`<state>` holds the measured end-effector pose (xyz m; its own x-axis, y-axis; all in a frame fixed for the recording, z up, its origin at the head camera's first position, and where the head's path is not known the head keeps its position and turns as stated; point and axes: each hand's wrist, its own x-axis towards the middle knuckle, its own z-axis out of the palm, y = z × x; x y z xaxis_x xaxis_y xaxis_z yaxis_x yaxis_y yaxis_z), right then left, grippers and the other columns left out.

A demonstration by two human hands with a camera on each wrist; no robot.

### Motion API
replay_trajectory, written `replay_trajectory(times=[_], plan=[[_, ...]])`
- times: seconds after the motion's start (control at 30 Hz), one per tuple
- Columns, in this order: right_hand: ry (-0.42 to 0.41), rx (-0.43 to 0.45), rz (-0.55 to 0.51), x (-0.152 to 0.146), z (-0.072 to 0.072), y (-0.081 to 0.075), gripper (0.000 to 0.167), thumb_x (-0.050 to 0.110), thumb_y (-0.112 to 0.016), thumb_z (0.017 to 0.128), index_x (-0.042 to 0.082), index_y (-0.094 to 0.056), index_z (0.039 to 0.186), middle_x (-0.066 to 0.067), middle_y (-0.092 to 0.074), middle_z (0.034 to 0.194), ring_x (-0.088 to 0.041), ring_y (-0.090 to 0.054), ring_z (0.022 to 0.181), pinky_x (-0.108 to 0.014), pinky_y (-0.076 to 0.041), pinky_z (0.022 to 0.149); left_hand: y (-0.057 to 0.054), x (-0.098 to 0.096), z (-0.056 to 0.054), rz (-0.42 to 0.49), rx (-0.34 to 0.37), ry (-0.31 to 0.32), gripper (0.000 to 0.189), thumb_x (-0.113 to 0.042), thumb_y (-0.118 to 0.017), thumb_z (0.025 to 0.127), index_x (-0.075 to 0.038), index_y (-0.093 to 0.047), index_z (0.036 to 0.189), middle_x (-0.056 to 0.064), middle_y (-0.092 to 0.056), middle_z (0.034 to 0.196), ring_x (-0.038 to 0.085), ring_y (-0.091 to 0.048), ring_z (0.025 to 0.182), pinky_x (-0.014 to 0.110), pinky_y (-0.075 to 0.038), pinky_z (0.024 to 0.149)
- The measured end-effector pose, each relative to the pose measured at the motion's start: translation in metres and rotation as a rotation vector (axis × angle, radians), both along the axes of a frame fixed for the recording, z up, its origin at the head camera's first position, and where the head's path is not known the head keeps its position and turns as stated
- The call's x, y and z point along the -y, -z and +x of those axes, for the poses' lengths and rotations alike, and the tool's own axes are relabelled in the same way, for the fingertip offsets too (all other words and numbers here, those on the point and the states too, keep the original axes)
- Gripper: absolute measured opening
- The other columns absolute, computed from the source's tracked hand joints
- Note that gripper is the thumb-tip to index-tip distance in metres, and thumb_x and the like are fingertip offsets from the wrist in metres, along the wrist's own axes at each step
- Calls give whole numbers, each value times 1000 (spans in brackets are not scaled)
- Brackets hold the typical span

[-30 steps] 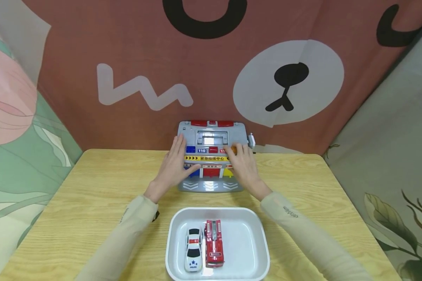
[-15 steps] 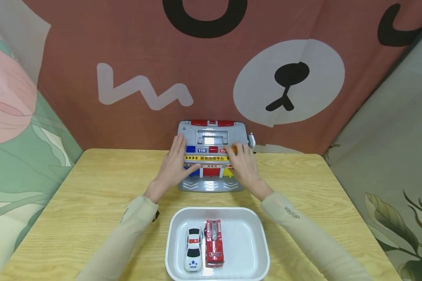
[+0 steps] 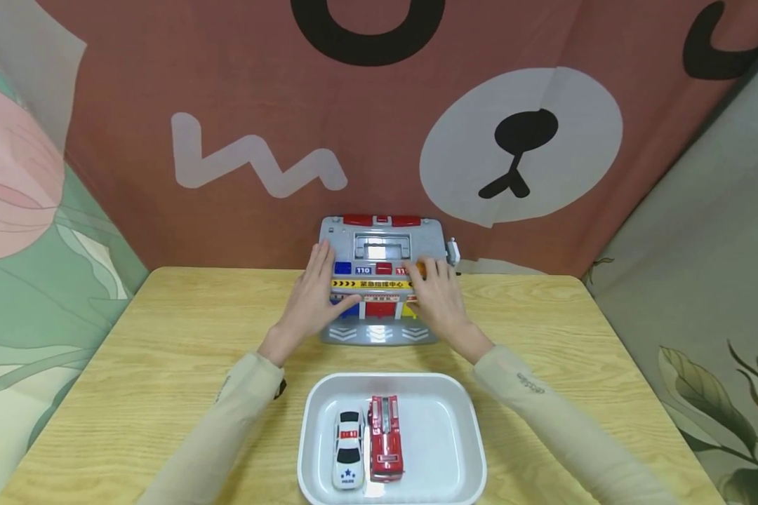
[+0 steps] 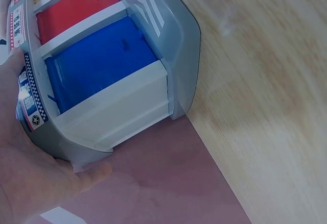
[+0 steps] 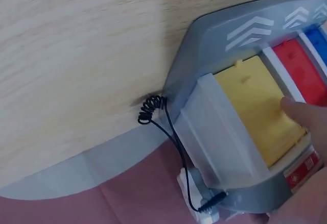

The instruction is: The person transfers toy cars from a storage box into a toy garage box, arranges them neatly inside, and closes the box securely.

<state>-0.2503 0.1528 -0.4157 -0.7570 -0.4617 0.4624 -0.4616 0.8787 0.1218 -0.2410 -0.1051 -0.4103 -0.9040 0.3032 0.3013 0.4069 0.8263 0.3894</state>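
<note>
A grey toy rescue-station garage (image 3: 385, 335) stands at the back of the table, with blue, red (image 3: 380, 309) and yellow doors, all closed. My left hand (image 3: 312, 298) holds its left side, fingers along the roof edge and thumb at the front above the blue door (image 4: 102, 63). On the right side, my right hand (image 3: 442, 298) grips the garage, fingers bent over the roof beside the orange button (image 3: 421, 269). The right thumb touches the yellow door (image 5: 255, 106). In the right wrist view, a white toy handset (image 5: 190, 187) hangs at the side on a coiled black cord (image 5: 148, 107).
Nearer the front edge sits a white tray (image 3: 474, 449) holding a white toy police car (image 3: 348, 456) and a red toy fire engine (image 3: 385, 438). A cloth with a bear print (image 3: 379, 140) hangs just behind the garage. The wooden table (image 3: 196, 337) extends to both sides.
Both hands keep their places on the garage. The right forearm has shifted very slightly to the right; the garage and the toy vehicles have not visibly moved.
</note>
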Motion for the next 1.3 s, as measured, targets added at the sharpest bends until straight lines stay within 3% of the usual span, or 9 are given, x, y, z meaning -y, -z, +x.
replay_trajectory(times=[0.13,0.4,0.53,0.9,1.17,1.3], plan=[[-40,63,5,-1,4,-6,86,42,-84,71,9,-42,139,-20,-42,127,-34,-39,106,-48,-39,90,0,1,1,-1,8,-4,105,-64,-57,86,-3,-7,154,10,5,161,23,10,146,58,-22,111],[-89,235,-96,-5,7,-21,82,57,-62,87,9,-33,148,-20,-38,133,-34,-34,116,-53,-31,99,0,1,2,4,5,4,104,-65,-56,86,-3,-8,154,10,5,161,18,15,145,59,-23,109],[-136,245,-98,-5,5,-24,84,54,-57,92,10,-21,154,-18,-39,134,-33,-36,114,-52,-30,99,1,-1,0,8,3,12,104,-65,-56,86,-1,-10,154,12,4,161,19,14,145,60,-25,108],[-173,319,10,15,7,-32,73,47,-53,97,12,-25,154,-16,-39,142,-35,-36,120,-53,-29,101,7,-2,0,4,5,14,104,-66,-55,86,-1,-11,154,12,4,161,21,12,146,61,-25,108],[-165,231,39,23,4,-29,71,46,-53,97,8,-29,152,-15,-45,135,-34,-40,111,-52,-34,97,5,-1,-2,1,-8,19,104,-66,-54,86,-1,-10,154,12,4,161,28,6,147,61,-26,107],[-173,243,37,25,3,-31,72,46,-52,98,9,-25,153,-15,-43,137,-35,-39,113,-52,-34,97,4,1,-3,4,-20,14,103,-65,-56,86,-1,-11,154,12,4,161,28,5,147,61,-26,107]])
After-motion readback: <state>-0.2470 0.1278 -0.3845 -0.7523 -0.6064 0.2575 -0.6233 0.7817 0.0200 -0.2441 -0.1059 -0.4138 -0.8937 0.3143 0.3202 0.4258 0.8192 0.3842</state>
